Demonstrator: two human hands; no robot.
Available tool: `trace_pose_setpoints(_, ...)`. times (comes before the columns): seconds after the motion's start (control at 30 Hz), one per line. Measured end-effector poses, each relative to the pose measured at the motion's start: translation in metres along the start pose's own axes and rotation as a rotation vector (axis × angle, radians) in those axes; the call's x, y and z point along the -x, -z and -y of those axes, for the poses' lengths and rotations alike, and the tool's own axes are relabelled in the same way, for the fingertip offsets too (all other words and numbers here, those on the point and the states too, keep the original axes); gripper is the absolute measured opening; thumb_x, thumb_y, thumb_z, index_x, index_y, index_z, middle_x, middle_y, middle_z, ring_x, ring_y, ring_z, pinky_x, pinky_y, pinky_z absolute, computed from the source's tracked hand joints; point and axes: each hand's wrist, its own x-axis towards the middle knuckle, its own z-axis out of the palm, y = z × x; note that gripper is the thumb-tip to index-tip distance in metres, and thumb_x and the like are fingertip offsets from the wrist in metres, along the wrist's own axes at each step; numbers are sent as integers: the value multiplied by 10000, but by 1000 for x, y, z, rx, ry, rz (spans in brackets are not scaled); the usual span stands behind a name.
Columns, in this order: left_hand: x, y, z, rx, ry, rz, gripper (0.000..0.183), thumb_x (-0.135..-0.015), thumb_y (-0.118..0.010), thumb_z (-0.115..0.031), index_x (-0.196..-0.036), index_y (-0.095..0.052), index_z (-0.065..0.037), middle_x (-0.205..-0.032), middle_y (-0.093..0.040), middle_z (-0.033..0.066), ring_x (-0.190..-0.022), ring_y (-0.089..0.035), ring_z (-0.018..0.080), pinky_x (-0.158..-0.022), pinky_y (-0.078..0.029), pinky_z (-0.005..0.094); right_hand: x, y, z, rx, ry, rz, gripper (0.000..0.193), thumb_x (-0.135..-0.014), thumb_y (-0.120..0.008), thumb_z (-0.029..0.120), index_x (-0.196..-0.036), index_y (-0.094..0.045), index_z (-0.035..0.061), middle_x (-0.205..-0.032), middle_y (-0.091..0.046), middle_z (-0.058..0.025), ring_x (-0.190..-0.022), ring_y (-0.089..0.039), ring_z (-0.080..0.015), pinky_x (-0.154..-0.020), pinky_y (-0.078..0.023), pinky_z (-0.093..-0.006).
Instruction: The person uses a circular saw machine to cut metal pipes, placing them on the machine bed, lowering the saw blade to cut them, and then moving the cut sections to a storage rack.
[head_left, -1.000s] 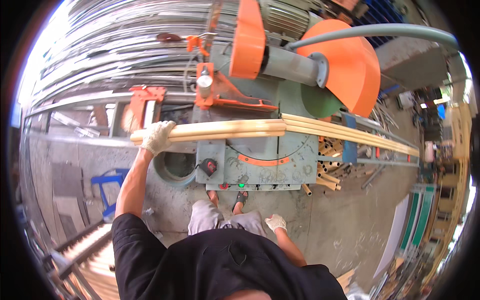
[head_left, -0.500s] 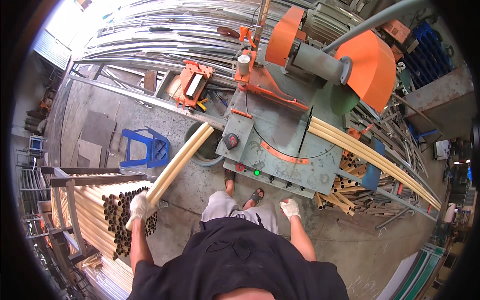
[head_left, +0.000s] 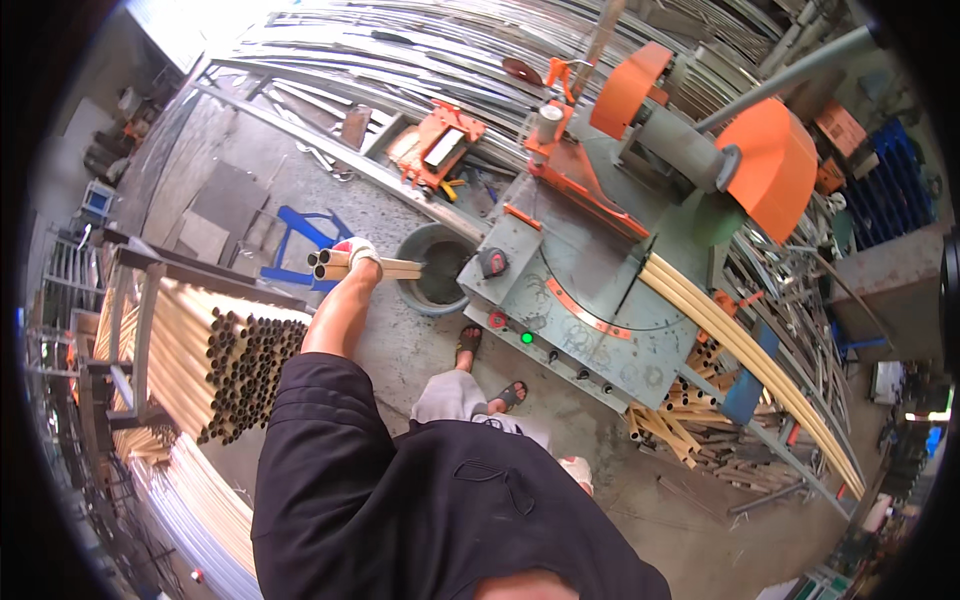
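My left hand (head_left: pixel 360 257), in a white work glove, is closed around a small bunch of tan metal tubes (head_left: pixel 402 269). Their near open ends point left, and their far ends reach over the rim of a round grey tub (head_left: pixel 412 297). Low at my right side, my gloved right hand (head_left: pixel 576 471) is mostly hidden by my body, so its fingers do not show clearly. Ahead to the right stands a cutoff saw with an orange guard (head_left: pixel 775 170). Other long tan tubes (head_left: pixel 745 345) lie across the right of its grey table (head_left: pixel 600 365).
A rack at left holds a large stack of tan tubes (head_left: pixel 250 375). Behind the tub are a blue stool (head_left: pixel 297 235) and a metal rail (head_left: pixel 300 130). Offcut tubes (head_left: pixel 665 430) lie under the saw's right side. Long metal profiles (head_left: pixel 420 60) fill the back.
My left hand has carried the tubes forward and right from beside the rack, swinging them from slanted to nearly level over the tub. My right hand has dropped back beside my body.
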Motion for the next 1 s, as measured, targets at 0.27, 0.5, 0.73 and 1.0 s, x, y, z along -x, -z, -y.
trace_pose_setpoints(0.27,203,-83,87,781,-18,-73,421,-580,-865,-320,-915,-777,-81,-916,-751,170,-852,-740,304,-736,-599,406,-138,-40,-9,247,235,163,443,-938,-514,374,-1144,-679,18,-1113,-698,-212,-1051,-662,-381,-891,-487,-480)
trace_pose_setpoints(0.5,518,-194,15,1850,547,-122,507,-622,-775,-283,-1027,-614,-24,-861,-691,177,-776,-693,312,-765,-565,416,-158,-27,76,521,374,348,454,-969,-466,354,-1247,-654,49,-1237,-660,-225,-1132,-633,-399,-920,-473,-484)
trace_pose_setpoints(0.73,506,-168,-15,2180,1252,-120,432,-652,-782,-180,-977,-578,18,-711,-645,90,-595,-654,196,-581,-550,348,-248,-53,89,657,468,303,418,-952,-480,361,-1199,-674,85,-1220,-656,-217,-1171,-595,-429,-900,-482,-519)
trace_pose_setpoints(1.0,388,-261,92,2076,1270,-125,475,-626,-814,-300,-942,-665,20,-769,-699,152,-714,-689,257,-678,-556,384,-214,-35,205,626,536,313,375,-940,-487,332,-1103,-691,63,-1140,-670,-226,-1091,-620,-426,-854,-498,-518)
